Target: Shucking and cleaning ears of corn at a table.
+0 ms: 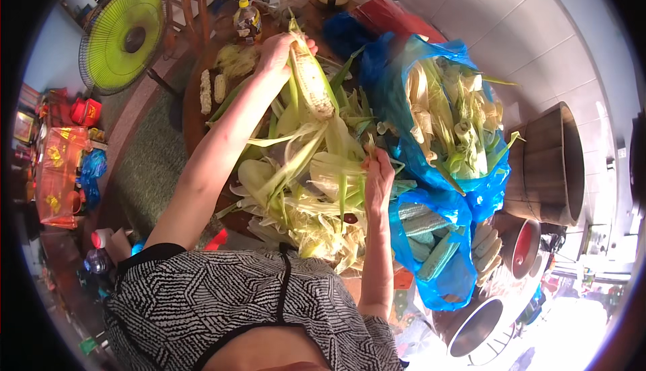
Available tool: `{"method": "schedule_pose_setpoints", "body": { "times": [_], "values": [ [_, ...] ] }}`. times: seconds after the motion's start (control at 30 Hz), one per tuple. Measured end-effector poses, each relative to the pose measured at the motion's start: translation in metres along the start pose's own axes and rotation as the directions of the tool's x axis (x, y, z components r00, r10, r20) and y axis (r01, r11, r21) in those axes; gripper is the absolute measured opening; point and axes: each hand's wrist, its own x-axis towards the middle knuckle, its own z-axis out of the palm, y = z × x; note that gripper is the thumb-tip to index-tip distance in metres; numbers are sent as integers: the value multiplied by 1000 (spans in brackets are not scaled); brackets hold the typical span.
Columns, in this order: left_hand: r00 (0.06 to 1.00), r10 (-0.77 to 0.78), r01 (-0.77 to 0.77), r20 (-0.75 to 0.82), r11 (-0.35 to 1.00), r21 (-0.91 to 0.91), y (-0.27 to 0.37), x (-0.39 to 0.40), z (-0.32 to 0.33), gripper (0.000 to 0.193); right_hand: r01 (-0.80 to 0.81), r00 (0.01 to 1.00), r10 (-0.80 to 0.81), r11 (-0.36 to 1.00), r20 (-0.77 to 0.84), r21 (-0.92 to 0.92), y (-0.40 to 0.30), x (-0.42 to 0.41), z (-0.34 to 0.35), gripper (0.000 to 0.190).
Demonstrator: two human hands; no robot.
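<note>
A partly husked ear of white corn [310, 78] is held up over the table, its pale kernels bare on the near side. My left hand [282, 50] grips it near its tip, with green husk still along its edges. Lower down and to the right, my right hand [378, 176] is closed on husk leaves [348, 169]. Whether those leaves still join the ear is hard to see. Beneath both hands lies a heap of stripped husks and silk [313, 219]. Two bare cobs [206, 90] rest left of my left forearm, beside a tuft of corn silk [237, 60].
A blue plastic bag [386, 88] full of husked-over ears stands right of the heap. Nearer me, another blue bag [439, 290] holds bare ears. A wooden bucket [540, 164] is farther right. Bottles [247, 22] stand at the back; a green fan [121, 40] is at left.
</note>
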Motion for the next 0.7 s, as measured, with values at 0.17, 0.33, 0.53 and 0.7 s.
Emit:
{"method": "schedule_pose_setpoints", "body": {
  "times": [0.17, 0.33, 0.53, 0.7],
  "values": [
    [998, 50, -52, 26, 993, 104, -6, -15, 15, 19, 343, 872, -478, 750, -106, -566, -13, 3, 14, 43],
    [986, -31, 49, -162, 993, 107, -11, 11, -44, 31, 557, 719, -691, 636, -74, -534, -50, -45, -2, 38],
    [954, -178, 99, -239, 945, -310, -18, 40, -90, 32, 666, 745, -462, 460, 482, -587, 29, -108, -26, 12],
    [927, -211, 125, -310, 953, -276, -44, 6, -103, 30, 578, 792, -384, 223, 474, -785, 47, -101, -2, 21]
  ]
}}
